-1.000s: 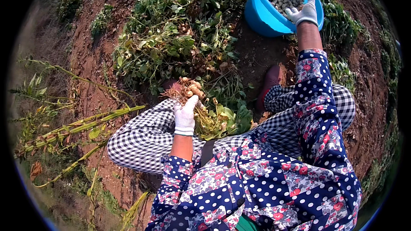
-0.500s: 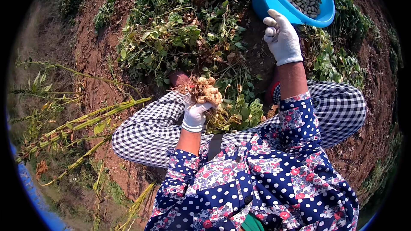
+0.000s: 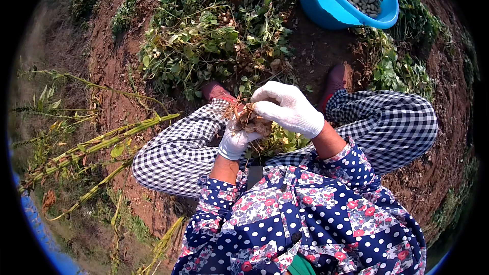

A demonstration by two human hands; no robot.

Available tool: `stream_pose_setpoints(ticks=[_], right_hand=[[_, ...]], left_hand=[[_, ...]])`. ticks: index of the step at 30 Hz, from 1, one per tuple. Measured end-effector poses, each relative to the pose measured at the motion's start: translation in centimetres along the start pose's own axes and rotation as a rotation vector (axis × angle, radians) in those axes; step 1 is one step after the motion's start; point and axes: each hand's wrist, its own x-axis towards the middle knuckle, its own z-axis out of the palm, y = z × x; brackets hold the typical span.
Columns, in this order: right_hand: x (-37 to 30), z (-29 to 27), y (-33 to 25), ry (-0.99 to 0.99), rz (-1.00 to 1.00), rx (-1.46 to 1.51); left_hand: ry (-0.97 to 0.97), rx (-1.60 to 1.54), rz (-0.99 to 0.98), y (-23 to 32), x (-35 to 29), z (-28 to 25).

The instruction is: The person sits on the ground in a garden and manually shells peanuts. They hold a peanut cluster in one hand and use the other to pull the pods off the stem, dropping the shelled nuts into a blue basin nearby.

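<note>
In a white knitted glove, my left hand [image 3: 234, 141] is closed around a peanut plant, its leafy part [image 3: 282, 140] hanging down toward my lap. The plant's roots and cluster of pale tan peanuts [image 3: 254, 125] stick up out of that fist. My right hand [image 3: 290, 108], gloved alike, reaches over the cluster from the right. Its fingers and thumb curl together at the upper edge of the peanuts; the fingertips are partly hidden, so how many pods they grip cannot be seen.
A blue basin [image 3: 331, 7] holding many peanuts stands at the far right. Pulled leafy plants [image 3: 204, 40] are heaped ahead of my shoes. Long green-yellow stalks [image 3: 107, 140] stretch in from the left. My crossed legs in checked trousers [image 3: 387, 117] flank the work on brown soil.
My right hand has come back from beside the blue basin to the peanut cluster and closed on it. The left hand keeps its hold on the plant, almost in place.
</note>
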Motion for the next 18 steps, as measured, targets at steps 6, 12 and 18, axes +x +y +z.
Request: stream_pose_setpoints(ticks=[6,12,18], right_hand=[[-0.2,0.1,0.1,-0.087,-0.209,-0.326],[-0.1,1.3,2.2,-0.034,-0.188,0.234],[0.5,0.5,4.3,-0.074,0.098,1.147]], left_hand=[[-0.050,-0.138,-0.051,-0.4,-0.3,-0.3],[-0.137,-0.638,-0.090,-2.0,-0.9,-0.9],[-0.373,-1.100,-0.078,-1.7,-0.4,-1.9]])
